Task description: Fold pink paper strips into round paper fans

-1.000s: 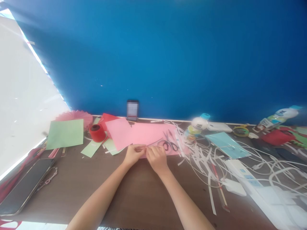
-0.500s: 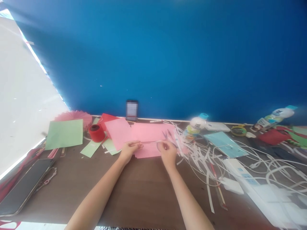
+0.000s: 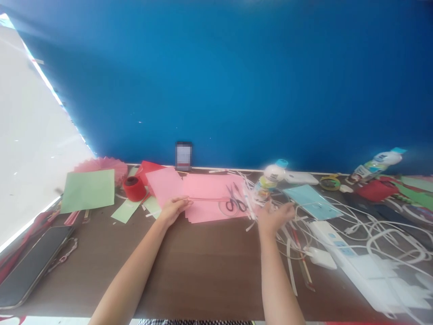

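My left hand [image 3: 176, 209] is closed at the left edge of the pink paper sheets [image 3: 206, 211], pinching one end of a thin reddish strip [image 3: 208, 198]. The strip runs to the right over the paper. Near its far end a faint thin loop shows; I cannot tell whether the two are joined. Dark-handled scissors [image 3: 231, 204] lie on the right part of the pink paper. My right hand [image 3: 274, 219] is over the white paper strips [image 3: 250, 198], in front of a bottle [image 3: 272, 175], its fingers apart and slightly blurred.
Left are a red tape roll [image 3: 134, 188], green paper [image 3: 88, 190] and a large phone [image 3: 32, 262]. A smaller phone [image 3: 183, 155] leans on the blue wall [image 3: 216, 81]. Right are a light-blue packet [image 3: 313, 201], a power strip [image 3: 338, 246] and tangled white cables [image 3: 375, 239].
My right hand has let go of the strip's right end and moved right to the white paper strips, uncovering the scissors. My left hand keeps its hold; the view has shifted slightly.
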Available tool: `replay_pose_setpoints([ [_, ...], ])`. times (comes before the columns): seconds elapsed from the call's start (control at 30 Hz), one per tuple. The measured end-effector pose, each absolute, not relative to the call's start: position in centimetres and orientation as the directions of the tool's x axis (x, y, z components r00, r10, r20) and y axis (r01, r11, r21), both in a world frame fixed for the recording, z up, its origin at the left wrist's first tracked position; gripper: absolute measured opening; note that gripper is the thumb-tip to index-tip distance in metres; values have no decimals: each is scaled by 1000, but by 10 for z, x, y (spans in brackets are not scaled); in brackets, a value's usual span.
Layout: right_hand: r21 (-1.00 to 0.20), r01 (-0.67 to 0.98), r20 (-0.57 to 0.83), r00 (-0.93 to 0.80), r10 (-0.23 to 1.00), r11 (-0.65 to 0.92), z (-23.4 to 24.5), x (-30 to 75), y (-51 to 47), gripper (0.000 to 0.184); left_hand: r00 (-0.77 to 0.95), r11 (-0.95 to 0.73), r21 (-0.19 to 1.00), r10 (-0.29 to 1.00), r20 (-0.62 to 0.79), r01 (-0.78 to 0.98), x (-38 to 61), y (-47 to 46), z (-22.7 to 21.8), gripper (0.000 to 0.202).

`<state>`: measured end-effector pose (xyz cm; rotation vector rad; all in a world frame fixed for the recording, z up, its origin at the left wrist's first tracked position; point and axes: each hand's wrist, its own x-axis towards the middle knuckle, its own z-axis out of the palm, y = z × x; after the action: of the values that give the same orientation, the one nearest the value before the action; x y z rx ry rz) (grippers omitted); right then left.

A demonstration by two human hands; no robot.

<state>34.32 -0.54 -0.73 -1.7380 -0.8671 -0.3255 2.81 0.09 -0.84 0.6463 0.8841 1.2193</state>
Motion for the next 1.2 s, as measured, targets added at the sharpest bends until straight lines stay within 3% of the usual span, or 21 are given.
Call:
replay_pose_setpoints([
  [0.1,-623,757,682,403,611,196,3,307,-12,61,106,262,832,965,-241,-490,29,0,-7,21],
  [0.17,-714,560,563,102,821,420,8,285,-17,48,105,273,837,961,-255,-474,30,0,-6,21],
  [0.23,-819,355,469,-40,882,451,10,269,-21,41,100,277,838,960,-261,-470,30,-1,-6,20],
  [0.37,-918,180,358,-16,934,354,8,257,-21,22,95,256,837,966,-241,-484,32,-1,-8,22],
  [0.57,-982,-37,179,92,980,183,1,257,-18,21,137,220,866,975,-176,-449,36,-4,-7,28],
  [0.77,-992,-37,113,104,988,117,-3,254,-17,14,125,171,905,983,-132,-390,41,-7,-6,31],
  [1.03,-988,35,152,-15,988,152,0,250,-21,16,100,209,872,978,-184,-443,38,-4,-7,24],
  [1.2,-974,58,214,-81,973,219,6,247,-24,15,85,236,855,971,-223,-462,34,-1,-7,29],
])
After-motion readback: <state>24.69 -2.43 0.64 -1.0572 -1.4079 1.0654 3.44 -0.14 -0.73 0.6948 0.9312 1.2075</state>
